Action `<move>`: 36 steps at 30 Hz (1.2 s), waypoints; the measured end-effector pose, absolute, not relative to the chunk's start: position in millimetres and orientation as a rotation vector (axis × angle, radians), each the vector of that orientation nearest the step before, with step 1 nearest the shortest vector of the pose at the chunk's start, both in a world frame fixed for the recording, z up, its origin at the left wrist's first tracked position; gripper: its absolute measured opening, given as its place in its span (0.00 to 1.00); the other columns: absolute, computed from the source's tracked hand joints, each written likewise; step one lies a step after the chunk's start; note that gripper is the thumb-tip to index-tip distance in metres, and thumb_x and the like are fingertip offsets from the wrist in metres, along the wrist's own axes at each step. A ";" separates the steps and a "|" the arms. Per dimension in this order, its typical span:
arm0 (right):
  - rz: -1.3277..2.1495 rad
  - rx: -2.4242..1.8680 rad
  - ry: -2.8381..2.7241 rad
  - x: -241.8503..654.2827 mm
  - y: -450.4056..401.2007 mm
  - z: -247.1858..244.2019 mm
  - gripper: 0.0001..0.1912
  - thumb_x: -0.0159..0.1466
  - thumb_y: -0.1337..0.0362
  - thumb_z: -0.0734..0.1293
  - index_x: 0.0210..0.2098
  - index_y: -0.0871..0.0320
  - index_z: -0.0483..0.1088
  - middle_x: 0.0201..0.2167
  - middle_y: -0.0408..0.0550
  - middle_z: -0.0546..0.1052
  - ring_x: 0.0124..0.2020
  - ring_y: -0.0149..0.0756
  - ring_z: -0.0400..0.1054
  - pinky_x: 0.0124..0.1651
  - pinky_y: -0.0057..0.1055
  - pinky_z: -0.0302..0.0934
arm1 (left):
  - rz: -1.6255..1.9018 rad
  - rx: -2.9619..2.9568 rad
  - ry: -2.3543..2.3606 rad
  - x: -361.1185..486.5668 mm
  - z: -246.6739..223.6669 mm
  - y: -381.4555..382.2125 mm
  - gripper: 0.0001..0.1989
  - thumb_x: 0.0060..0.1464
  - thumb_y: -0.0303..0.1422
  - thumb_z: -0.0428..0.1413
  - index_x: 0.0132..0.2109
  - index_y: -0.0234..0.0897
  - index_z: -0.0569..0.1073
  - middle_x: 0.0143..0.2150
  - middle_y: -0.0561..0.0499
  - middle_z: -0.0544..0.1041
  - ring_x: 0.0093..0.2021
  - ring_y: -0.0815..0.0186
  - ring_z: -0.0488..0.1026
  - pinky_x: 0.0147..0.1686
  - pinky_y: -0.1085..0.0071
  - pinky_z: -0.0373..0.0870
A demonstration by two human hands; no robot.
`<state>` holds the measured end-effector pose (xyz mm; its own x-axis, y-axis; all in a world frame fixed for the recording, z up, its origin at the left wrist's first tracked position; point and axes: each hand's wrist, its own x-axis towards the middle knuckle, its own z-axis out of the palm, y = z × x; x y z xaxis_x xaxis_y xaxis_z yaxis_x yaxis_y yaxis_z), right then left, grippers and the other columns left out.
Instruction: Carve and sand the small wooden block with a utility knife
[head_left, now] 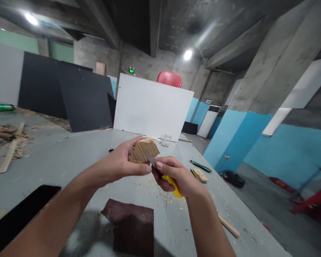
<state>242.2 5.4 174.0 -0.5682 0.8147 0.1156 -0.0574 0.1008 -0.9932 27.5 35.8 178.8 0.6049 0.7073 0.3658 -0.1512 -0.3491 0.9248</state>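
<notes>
Fingers of my left hand (123,160) are wrapped round a grooved brown wood block (143,150), held above the grey table (96,189). My right hand (173,176) grips a yellow-handled knife (176,187). The knife's blade lies against the block's face, and my left thumb is close beside the blade. Pale wood shavings (166,196) are scattered on the table under my hands. A dark maroon sheet (133,225) lies nearer to me.
A dark phone (24,214) lies at the left. On the right are a green-and-black pen-like tool (200,166), a small wood piece (199,175) and a stick (228,225). A glass jar (166,140) stands by the white board (152,107). More shavings (5,139) lie far left.
</notes>
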 end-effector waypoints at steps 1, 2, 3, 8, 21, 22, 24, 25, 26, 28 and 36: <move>1.556 -0.753 -1.671 242.6 5.0 174.7 0.21 0.66 0.49 0.71 0.26 0.57 0.68 0.18 0.36 0.63 0.15 0.22 0.50 0.18 0.24 0.40 | 0.953 1.728 0.468 28.3 178.7 35.3 0.22 0.48 0.31 0.69 0.50 0.40 0.71 0.38 0.55 0.73 0.35 0.70 0.69 0.31 0.76 0.66; 1.556 -0.752 -1.676 242.9 4.4 175.4 0.21 0.65 0.49 0.71 0.26 0.57 0.68 0.18 0.36 0.64 0.14 0.22 0.51 0.18 0.24 0.40 | 0.957 1.753 0.481 29.5 178.6 34.4 0.23 0.47 0.31 0.70 0.48 0.40 0.71 0.38 0.55 0.72 0.36 0.69 0.70 0.32 0.76 0.67; 1.552 -0.750 -1.680 243.1 3.9 176.2 0.20 0.65 0.49 0.71 0.26 0.57 0.68 0.18 0.36 0.64 0.14 0.22 0.51 0.17 0.24 0.40 | 0.972 1.784 0.504 30.9 178.4 33.3 0.23 0.45 0.30 0.71 0.47 0.39 0.71 0.37 0.55 0.73 0.36 0.69 0.70 0.32 0.75 0.68; 1.506 -0.764 -1.680 244.2 5.4 177.5 0.20 0.65 0.50 0.70 0.25 0.57 0.69 0.16 0.36 0.63 0.14 0.23 0.52 0.18 0.25 0.39 | 1.134 1.884 0.728 41.2 175.5 27.4 0.21 0.45 0.33 0.72 0.43 0.39 0.70 0.35 0.56 0.75 0.34 0.69 0.70 0.30 0.74 0.67; 1.356 -0.744 -1.532 231.8 23.8 166.0 0.22 0.60 0.47 0.75 0.24 0.58 0.69 0.16 0.37 0.62 0.16 0.24 0.51 0.17 0.24 0.43 | 1.326 1.807 0.845 49.8 169.1 38.3 0.21 0.47 0.39 0.72 0.41 0.38 0.71 0.34 0.55 0.76 0.34 0.66 0.72 0.31 0.72 0.69; 1.361 -0.741 -1.516 230.9 25.0 164.7 0.22 0.60 0.48 0.75 0.24 0.58 0.69 0.16 0.37 0.62 0.16 0.24 0.51 0.17 0.24 0.43 | 1.320 1.786 0.826 49.8 168.7 40.0 0.21 0.46 0.39 0.72 0.41 0.38 0.71 0.34 0.55 0.76 0.34 0.66 0.72 0.31 0.71 0.69; 1.351 -0.750 -1.492 228.4 26.9 162.0 0.22 0.60 0.48 0.74 0.24 0.58 0.69 0.16 0.37 0.63 0.15 0.24 0.51 0.17 0.25 0.43 | 1.321 1.757 0.810 50.0 167.9 42.9 0.22 0.46 0.40 0.72 0.42 0.38 0.71 0.34 0.54 0.77 0.34 0.66 0.72 0.32 0.71 0.70; 1.332 -0.765 -1.484 226.6 27.6 160.3 0.22 0.61 0.48 0.74 0.24 0.58 0.69 0.17 0.37 0.63 0.15 0.24 0.52 0.17 0.25 0.44 | 1.326 1.753 0.817 50.3 167.5 44.0 0.22 0.45 0.40 0.72 0.42 0.37 0.72 0.34 0.54 0.77 0.34 0.66 0.72 0.32 0.71 0.70; 1.302 -0.784 -1.474 224.2 28.3 158.3 0.22 0.61 0.47 0.73 0.24 0.58 0.69 0.17 0.38 0.64 0.15 0.24 0.53 0.17 0.25 0.44 | 1.333 1.755 0.836 50.6 167.1 44.9 0.22 0.45 0.40 0.72 0.42 0.37 0.72 0.34 0.54 0.77 0.34 0.66 0.73 0.32 0.71 0.70; 1.180 -0.810 -1.432 218.4 29.8 153.9 0.23 0.62 0.47 0.72 0.23 0.57 0.68 0.17 0.38 0.63 0.16 0.24 0.54 0.18 0.25 0.45 | 1.360 1.773 0.887 51.9 165.8 46.2 0.21 0.45 0.39 0.72 0.42 0.38 0.73 0.35 0.54 0.77 0.35 0.65 0.73 0.32 0.70 0.70; 1.180 -0.747 -1.359 224.9 29.2 158.5 0.22 0.63 0.47 0.73 0.24 0.57 0.67 0.16 0.37 0.63 0.16 0.25 0.55 0.19 0.25 0.45 | 1.303 1.711 0.845 57.1 162.0 50.3 0.24 0.45 0.39 0.73 0.47 0.38 0.75 0.40 0.51 0.80 0.38 0.64 0.75 0.36 0.69 0.72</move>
